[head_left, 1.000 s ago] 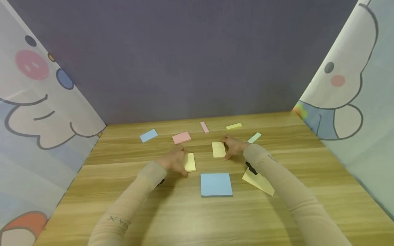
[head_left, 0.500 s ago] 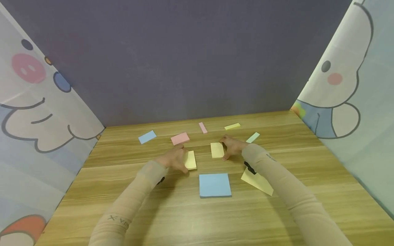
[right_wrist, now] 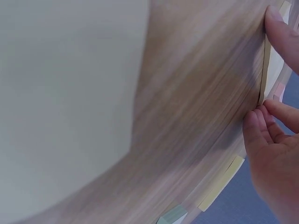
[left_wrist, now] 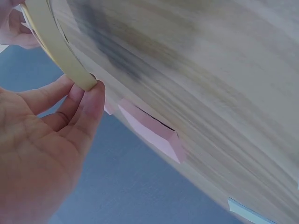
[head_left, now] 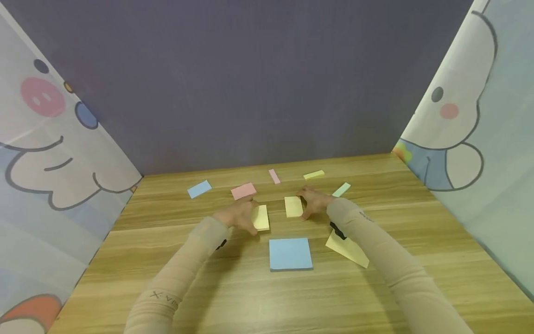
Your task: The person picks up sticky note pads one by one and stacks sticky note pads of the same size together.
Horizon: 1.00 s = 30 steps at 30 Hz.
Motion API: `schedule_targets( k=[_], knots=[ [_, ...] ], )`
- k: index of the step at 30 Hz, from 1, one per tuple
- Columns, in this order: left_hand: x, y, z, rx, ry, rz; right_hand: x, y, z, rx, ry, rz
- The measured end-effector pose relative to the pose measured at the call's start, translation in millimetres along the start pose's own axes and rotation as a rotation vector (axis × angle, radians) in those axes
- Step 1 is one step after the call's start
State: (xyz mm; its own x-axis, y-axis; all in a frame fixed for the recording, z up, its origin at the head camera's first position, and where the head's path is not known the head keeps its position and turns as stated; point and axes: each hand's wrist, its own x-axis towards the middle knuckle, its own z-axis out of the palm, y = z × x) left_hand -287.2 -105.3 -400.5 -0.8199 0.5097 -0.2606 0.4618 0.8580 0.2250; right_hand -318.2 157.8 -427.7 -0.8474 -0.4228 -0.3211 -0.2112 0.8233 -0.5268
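Observation:
My left hand holds a pale yellow sticky note pad, with fingertips at one end of it in the left wrist view. Right of that, a second yellow pad lies near the middle of the table. My right hand grips this pad by its edges; the right wrist view has the thumb at one corner and the fingers at the other. A gap of bare wood separates the two yellow pads. Closer to me sits a larger blue sticky note pad.
A big yellow pad lies partly under my right forearm. Toward the back are a blue pad, a pink pad, and narrow pink, yellow and green strips. A dark wall bounds the wooden table.
My left hand has shifted slightly right and away from me with its yellow pad, narrowing the gap between the two. My right hand and its pad stay almost still. The head view has tilted a little.

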Motion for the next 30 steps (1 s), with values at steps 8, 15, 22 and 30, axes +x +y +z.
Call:
schedule_targets(
  k=[8, 15, 22, 30],
  knots=[
    [9.0, 5.6, -2.1, -0.002, -0.006, -0.001, 0.5, 1.4, 0.1, 0.02, -0.006, 0.013],
    [18.0, 12.7, -5.9, 0.038, -0.003, 0.027, -1.9, -1.8, -0.8, 0.003, -0.012, 0.0],
    [23.5, 19.5, -9.1, 0.034, -0.012, 0.041, -2.0, -3.0, 0.3, 0.02, -0.005, 0.007],
    [30.0, 28.1, -12.2, 0.006, -0.035, 0.007, -2.4, -2.2, 0.2, 0.038, -0.004, 0.005]
  ],
)
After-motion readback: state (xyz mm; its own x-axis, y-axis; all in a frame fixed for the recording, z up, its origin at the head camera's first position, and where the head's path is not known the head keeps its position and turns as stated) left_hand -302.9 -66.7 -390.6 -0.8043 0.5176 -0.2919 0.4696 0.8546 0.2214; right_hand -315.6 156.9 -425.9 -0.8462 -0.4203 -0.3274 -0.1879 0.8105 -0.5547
